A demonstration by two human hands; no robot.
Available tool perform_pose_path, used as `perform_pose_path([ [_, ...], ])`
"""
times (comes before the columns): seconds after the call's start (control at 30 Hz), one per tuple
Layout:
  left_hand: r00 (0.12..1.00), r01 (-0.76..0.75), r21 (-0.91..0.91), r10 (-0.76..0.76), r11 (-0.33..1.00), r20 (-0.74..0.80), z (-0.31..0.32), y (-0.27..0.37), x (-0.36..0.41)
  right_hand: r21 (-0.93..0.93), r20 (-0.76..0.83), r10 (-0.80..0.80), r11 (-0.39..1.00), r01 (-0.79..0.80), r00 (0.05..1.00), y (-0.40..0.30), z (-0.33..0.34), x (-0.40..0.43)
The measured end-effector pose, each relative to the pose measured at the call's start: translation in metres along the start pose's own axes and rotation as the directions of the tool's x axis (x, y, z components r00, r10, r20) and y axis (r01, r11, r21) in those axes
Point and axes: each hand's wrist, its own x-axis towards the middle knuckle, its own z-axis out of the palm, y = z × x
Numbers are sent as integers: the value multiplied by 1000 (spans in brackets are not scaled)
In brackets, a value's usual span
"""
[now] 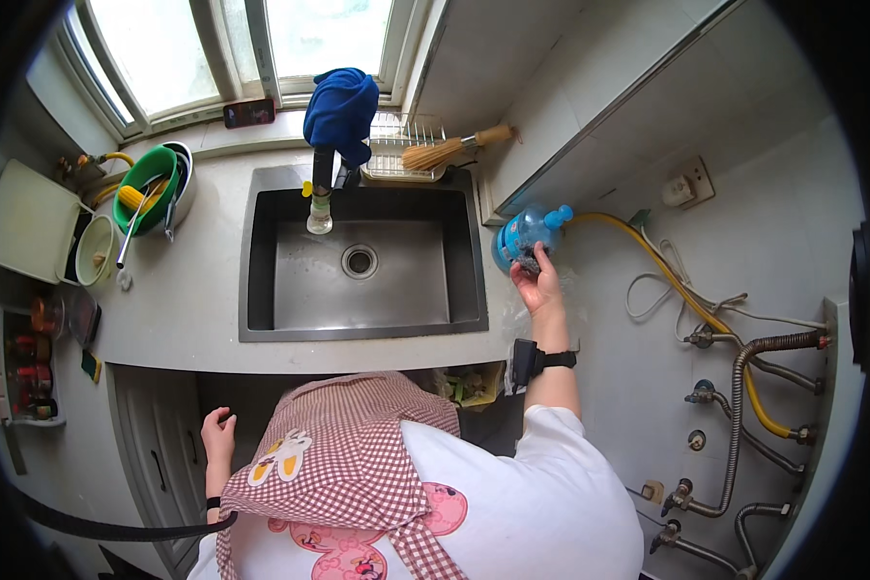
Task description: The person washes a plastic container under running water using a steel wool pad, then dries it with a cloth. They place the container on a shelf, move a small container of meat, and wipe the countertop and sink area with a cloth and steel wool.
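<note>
My right hand reaches to the right of the sink and has a grey scouring pad between its fingers. Just behind the pad, on the counter, stands a blue pump bottle with a label. Low at the left, in front of the cabinet, my left hand hangs with bent fingers and nothing visible in it. The steel sink holds no dishes, and its drain is uncovered. Over its back edge rises a faucet with a blue cloth draped on top.
A wire rack with a bamboo brush stands behind the sink. Left are a green basket with utensils, a small bowl, a cutting board and a sponge. A phone lies on the sill. A yellow hose runs along the right wall.
</note>
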Motion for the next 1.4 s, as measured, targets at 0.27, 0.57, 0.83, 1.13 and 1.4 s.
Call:
perform_pose_path([
  [0.27, 1000, -3, -5, 3, 1000, 2, 2, 6, 5, 48, 5, 109, 993, -110, 994, -27, 30, 33],
  [0.57, 999, 36, 36, -37, 999, 12, 4, -1, -6, 219, -14, 227, 951, -219, 974, -44, 64, 16],
  [0.83, 999, 37, 37, -38, 999, 21, 3, 2, -8, 55, -277, 260, 965, -254, 925, -66, 62, 42],
  [1.13, 998, 43, 28, -44, 999, 35, 7, 4, -14, -58, -336, 203, 970, -236, 920, -61, 52, 48],
  [1.4, 998, 54, 57, -56, 997, 40, 10, 9, -15, -118, -325, 188, 964, -237, 927, -64, 41, 58],
])
